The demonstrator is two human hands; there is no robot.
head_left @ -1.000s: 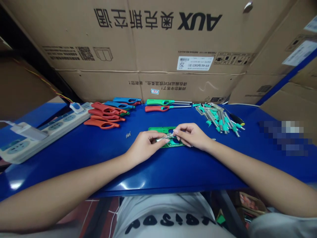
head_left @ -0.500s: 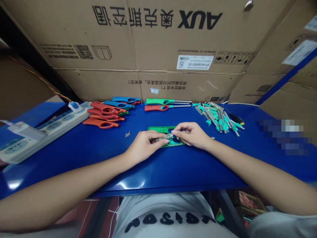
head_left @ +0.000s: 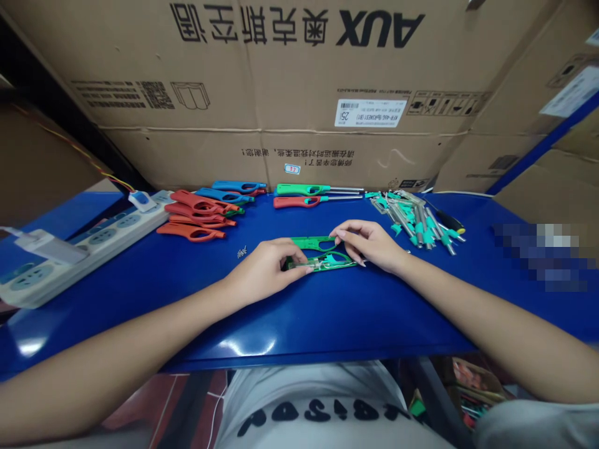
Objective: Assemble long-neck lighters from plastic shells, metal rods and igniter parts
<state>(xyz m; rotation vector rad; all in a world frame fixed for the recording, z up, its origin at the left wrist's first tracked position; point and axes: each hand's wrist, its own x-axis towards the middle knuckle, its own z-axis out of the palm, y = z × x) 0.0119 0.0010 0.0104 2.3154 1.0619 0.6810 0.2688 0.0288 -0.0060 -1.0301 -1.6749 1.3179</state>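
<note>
Two green lighter casing halves lie one behind the other on the blue table [head_left: 262, 312]. In the near casing half [head_left: 345, 257] sit a clear tank [head_left: 306, 266], a teal trigger part and thin wire. My left hand [head_left: 269, 265] is closed round the left end of this half, thumb in front and fingers behind. My right hand [head_left: 372, 246] pinches the right end of the far casing half [head_left: 306, 241] between thumb and index finger. Its lower fingers are close to the right end of the near half; whether they touch it is unclear.
Red and blue lighter casings [head_left: 194, 215] are piled at back left beside a power strip [head_left: 107, 240]. Small screws [head_left: 242, 252] lie left of centre. Two long lighters [head_left: 299, 201] are at the back. Metal tubes with teal parts [head_left: 418, 218] and a screwdriver [head_left: 449, 221] lie right.
The clear tank, held above the casing between both hands, is now down in the near half. My right hand has moved from the tank to the far half.
</note>
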